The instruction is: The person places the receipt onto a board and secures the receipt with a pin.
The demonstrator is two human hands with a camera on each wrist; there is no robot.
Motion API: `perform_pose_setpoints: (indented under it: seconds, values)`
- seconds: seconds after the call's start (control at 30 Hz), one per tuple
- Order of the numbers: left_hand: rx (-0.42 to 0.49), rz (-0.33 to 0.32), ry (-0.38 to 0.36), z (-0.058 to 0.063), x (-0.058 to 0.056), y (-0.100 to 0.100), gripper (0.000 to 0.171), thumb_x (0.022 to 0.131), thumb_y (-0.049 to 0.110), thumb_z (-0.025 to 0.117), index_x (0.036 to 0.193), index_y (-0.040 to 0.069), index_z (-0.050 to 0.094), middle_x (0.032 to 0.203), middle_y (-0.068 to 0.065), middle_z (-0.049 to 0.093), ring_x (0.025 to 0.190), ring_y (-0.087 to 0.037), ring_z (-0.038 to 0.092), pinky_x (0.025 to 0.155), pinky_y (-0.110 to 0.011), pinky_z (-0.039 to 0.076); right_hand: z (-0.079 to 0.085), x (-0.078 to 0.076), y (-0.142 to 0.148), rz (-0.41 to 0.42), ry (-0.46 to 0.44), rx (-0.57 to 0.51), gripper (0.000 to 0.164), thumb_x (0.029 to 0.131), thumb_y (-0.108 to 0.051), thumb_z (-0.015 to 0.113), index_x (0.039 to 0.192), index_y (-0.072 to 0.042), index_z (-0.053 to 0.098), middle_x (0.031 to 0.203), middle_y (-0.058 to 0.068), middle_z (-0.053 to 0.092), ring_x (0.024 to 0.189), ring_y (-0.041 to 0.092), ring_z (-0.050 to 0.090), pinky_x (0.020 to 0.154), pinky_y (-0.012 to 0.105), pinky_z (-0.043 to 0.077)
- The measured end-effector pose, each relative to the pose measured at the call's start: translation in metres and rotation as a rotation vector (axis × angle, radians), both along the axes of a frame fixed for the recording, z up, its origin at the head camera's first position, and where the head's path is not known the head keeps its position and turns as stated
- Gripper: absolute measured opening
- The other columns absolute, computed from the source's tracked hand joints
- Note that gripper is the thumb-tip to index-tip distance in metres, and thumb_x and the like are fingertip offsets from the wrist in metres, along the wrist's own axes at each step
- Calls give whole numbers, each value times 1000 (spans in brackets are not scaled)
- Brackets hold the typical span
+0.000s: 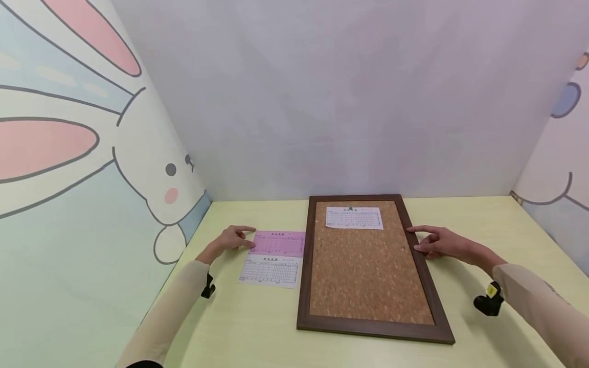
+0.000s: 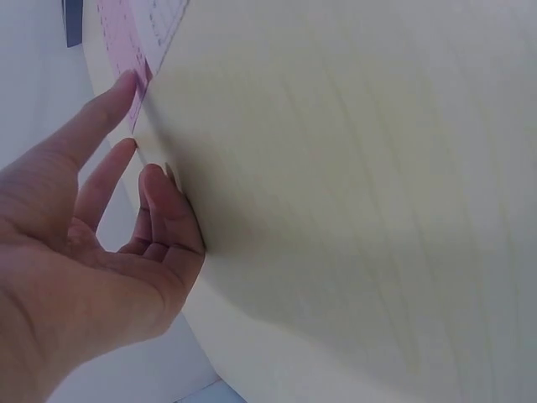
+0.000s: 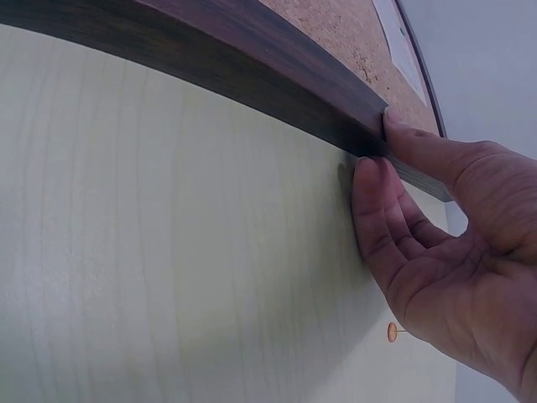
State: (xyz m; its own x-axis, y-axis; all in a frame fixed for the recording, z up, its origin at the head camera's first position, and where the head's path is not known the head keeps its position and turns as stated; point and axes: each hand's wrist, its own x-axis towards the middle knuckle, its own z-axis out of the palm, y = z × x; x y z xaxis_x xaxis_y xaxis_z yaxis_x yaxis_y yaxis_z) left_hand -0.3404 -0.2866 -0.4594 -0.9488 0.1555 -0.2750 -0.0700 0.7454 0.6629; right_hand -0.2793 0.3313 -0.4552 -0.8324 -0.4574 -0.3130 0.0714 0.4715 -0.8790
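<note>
My left hand (image 1: 231,238) is at the left edge of a pink printed slip (image 1: 278,244), with thumb and index finger extended toward its left corners. In the left wrist view the thumb tip touches the pink slip (image 2: 126,42), and the other fingers bend loosely. Just below lies a white printed slip (image 1: 271,271). My right hand (image 1: 439,242) rests at the right side of a corkboard (image 1: 368,276) in a dark wooden frame. Its thumb touches the frame (image 3: 252,59), while curled fingers sit on the table beside it.
Near the board's top, a green push pin (image 1: 350,208) sits at the upper edge of another white slip (image 1: 354,219). An orange push pin (image 3: 392,332) is by the right hand on the pale table (image 1: 248,327). Walls with cartoon drawings (image 1: 152,168) enclose the table.
</note>
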Motion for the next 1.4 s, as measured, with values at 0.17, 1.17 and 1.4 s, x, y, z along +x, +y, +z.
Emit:
perform_pose_setpoints:
  seconds: [0.17,1.17,1.4]
  values:
    - [17,38,17,3,5,3,58,87,17,82,139,5,61,78,-1,45,66,-14,41,61,-25,31,-1,-1,-2,-3,9,1,69,101,-15,63,156,7,27,94,3,66,81,8,61,71,27,55]
    - [19,66,53,0,7,10,46,90,12,77,134,3,66,85,-4,50,71,-16,44,63,-25,33,-4,8,-5,-17,26,3,67,103,-18,62,155,7,27,98,5,64,83,9,59,73,28,54]
    - [22,96,49,1,8,8,30,91,15,76,115,-3,71,92,-7,60,79,-17,50,68,-26,39,-3,8,-6,-17,35,4,67,103,-17,61,155,7,28,97,6,64,82,9,58,72,27,53]
